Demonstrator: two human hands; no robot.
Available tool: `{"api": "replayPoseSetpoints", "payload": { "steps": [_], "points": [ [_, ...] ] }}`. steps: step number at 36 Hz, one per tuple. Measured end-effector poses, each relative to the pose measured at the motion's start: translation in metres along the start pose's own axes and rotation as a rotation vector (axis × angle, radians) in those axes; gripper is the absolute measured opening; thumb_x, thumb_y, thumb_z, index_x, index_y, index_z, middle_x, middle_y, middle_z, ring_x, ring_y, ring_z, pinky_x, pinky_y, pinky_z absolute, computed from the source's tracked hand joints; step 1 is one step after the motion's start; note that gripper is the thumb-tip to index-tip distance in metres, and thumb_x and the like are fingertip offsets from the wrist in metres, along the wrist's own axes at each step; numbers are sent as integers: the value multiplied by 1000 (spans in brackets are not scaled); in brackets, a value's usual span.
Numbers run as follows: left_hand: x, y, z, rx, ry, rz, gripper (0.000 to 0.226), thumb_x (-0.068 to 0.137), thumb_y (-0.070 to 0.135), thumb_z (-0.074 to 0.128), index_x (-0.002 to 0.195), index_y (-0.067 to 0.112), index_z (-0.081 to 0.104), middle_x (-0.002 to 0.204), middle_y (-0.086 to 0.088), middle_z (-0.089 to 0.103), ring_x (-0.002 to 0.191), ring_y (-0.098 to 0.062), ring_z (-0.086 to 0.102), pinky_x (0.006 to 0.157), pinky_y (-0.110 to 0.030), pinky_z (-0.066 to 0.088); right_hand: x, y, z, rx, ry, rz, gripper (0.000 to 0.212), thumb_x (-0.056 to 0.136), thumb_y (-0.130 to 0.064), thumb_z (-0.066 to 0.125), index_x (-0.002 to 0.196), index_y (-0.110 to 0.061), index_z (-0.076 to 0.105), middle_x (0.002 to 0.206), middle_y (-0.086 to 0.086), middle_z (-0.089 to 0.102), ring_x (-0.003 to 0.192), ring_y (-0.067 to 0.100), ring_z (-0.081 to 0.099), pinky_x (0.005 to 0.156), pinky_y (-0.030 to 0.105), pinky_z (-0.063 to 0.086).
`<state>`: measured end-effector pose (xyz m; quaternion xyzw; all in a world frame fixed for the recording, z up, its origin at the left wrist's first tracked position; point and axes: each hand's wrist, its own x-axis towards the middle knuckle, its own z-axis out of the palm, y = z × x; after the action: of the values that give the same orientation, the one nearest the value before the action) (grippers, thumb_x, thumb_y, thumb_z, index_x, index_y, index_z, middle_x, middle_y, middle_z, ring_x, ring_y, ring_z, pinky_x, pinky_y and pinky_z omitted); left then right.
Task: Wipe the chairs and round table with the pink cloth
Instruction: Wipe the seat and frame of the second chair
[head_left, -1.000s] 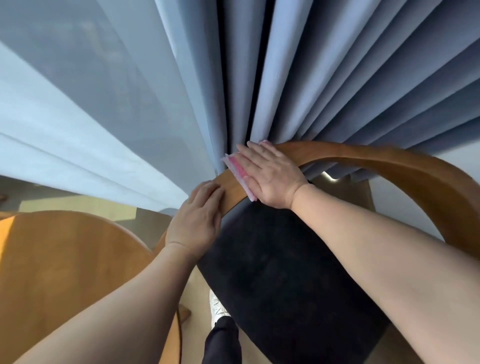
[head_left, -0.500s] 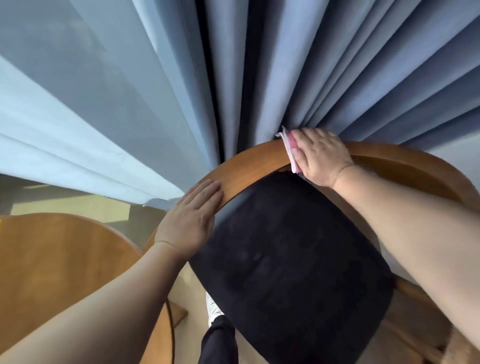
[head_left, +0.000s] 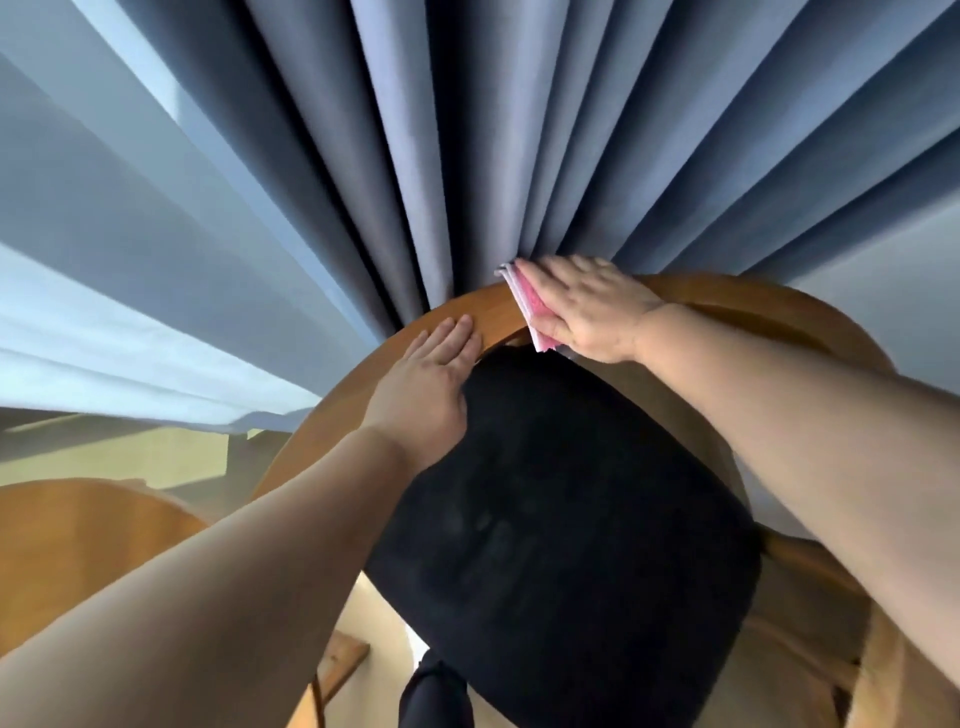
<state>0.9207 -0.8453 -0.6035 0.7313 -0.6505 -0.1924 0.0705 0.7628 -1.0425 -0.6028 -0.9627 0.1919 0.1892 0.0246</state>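
A wooden chair with a curved backrest rail (head_left: 727, 296) and a black seat cushion (head_left: 561, 519) fills the middle of the view. My right hand (head_left: 587, 312) lies flat on the top of the rail and presses a folded pink cloth (head_left: 530, 306) onto the wood; the cloth's edge sticks out at the hand's left side. My left hand (head_left: 426, 384) rests flat on the left stretch of the same rail, fingers straight. At the lower left shows part of the round wooden table (head_left: 78, 545).
Blue-grey curtains (head_left: 467, 156) hang right behind the chair's back, touching the rail. A pale sheer curtain (head_left: 104, 338) is at the left. My dark trouser leg (head_left: 436, 696) shows below the seat, over a light floor.
My right hand slid the cloth rightward along the rail, and the camera shifted. My left hand stays resting on the left part of the rail.
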Motion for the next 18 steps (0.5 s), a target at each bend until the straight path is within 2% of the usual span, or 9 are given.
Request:
{"api": "replayPoseSetpoints", "payload": {
  "steps": [3, 5, 7, 9, 13, 15, 18],
  "points": [
    [0, -3, -1, -6, -19, 12, 75, 81, 8, 43, 150, 19, 17, 158, 2, 8, 145, -13, 2, 113, -23, -7, 0, 11, 1, 28, -88, -36, 75, 96, -61, 12, 152, -21, -20, 163, 10, -5, 148, 32, 10, 120, 43, 12],
    [3, 0, -2, -24, -36, -1, 76, 80, 6, 43, 150, 18, 17, 158, 2, 8, 145, -13, 2, 113, -23, -6, -4, 18, 4, 22, -95, -29, 75, 99, -58, 18, 151, -20, -21, 163, 9, -10, 149, 31, 7, 119, 42, 9],
    [4, 2, -3, -27, -53, -20, 76, 80, 5, 43, 150, 19, 15, 158, 3, 5, 145, -12, 0, 113, -23, -6, -10, 23, 7, 5, -74, -1, 74, 101, -54, 21, 153, -17, -17, 163, 11, -3, 147, 31, 12, 119, 42, 12],
    [5, 3, -4, -25, -65, -34, 77, 80, 5, 43, 151, 20, 14, 158, 4, 3, 145, -11, -1, 113, -24, -6, -18, 28, 8, -37, -31, 34, 74, 101, -52, 25, 154, -12, -8, 161, 14, 13, 142, 32, 24, 116, 42, 20],
    [8, 7, -7, 6, -94, -58, 79, 80, 3, 43, 151, 19, 12, 158, 4, 0, 145, -12, -2, 113, -23, -7, -26, 37, 7, -79, 13, 94, 71, 99, -50, 35, 152, -7, 15, 146, 16, 40, 127, 34, 44, 105, 43, 34],
    [9, 10, -8, 16, -105, -78, 79, 81, 3, 43, 151, 19, 11, 158, 4, -1, 145, -11, -3, 113, -23, -7, -32, 43, 6, -78, 24, 136, 67, 98, -49, 41, 148, -8, 26, 138, 16, 48, 121, 34, 50, 101, 44, 37],
    [9, 13, -9, 11, -111, -109, 80, 81, 3, 44, 151, 20, 9, 158, 5, -3, 144, -10, -5, 111, -22, -8, -45, 52, 5, -94, 41, 176, 64, 96, -48, 47, 144, -9, 32, 128, 16, 55, 113, 34, 54, 97, 43, 42]
  ]
}}
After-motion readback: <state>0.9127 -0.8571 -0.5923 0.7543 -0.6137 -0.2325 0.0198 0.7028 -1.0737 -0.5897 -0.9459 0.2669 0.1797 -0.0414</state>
